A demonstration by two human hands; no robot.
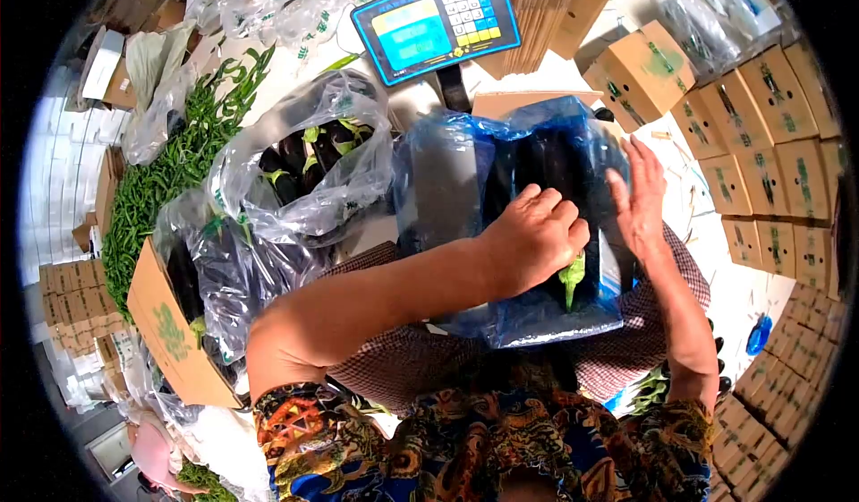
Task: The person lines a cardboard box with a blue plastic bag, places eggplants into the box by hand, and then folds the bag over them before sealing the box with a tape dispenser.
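Observation:
A box lined with a blue plastic bag (564,330) stands in front of me, with dark eggplants (541,157) lying lengthwise in its right part. My left hand (537,233) reaches across it, fingers curled round the top end of an eggplant, whose green stem cap (573,280) shows below the knuckles. At the box's right side, my right hand (642,193) is held with fingers stretched out and the thumb apart, close to the bag's edge. Behind the box rises a scale display (436,26) with a keypad and a lit screen.
To the left are a clear bag of eggplants (313,157), a heap of green peppers (170,180) and an open carton (179,332) with eggplants. Flattened cardboard (532,19) leans behind the display. Stacked cartons (761,162) line the right. A person in pink (154,453) is at lower left.

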